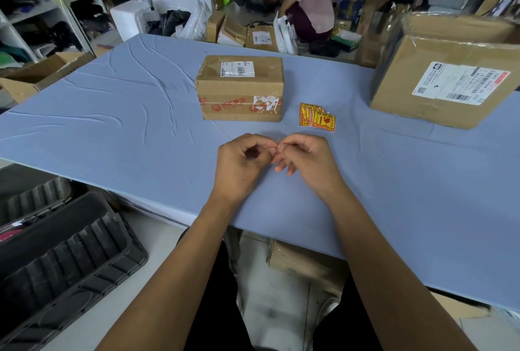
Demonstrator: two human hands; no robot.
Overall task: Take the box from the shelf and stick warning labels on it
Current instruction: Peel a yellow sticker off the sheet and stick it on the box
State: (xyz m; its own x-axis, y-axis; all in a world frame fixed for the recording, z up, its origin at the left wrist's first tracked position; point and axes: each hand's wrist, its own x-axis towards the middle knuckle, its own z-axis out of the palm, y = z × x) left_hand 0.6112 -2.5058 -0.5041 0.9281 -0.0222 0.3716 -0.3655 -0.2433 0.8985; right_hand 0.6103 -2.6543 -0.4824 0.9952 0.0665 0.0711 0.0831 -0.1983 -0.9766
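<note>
Your left hand [242, 165] and right hand [306, 159] pinch one small label [278, 143] edge-on between their fingertips, above the table's [112, 131] near edge. Just beyond lie the spare labels [316, 115]; beside them, toward the far edge, stands the box [240, 87].

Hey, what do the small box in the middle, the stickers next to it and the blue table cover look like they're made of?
Small box: brown corrugated cardboard, matte, sealed with glossy printed tape; a white paper label sits on top. Stickers: likely coated paper, slightly shiny, printed red on yellow. Table cover: a thin, matte blue sheet with long creases; fabric or soft plastic, hard to tell.
</note>
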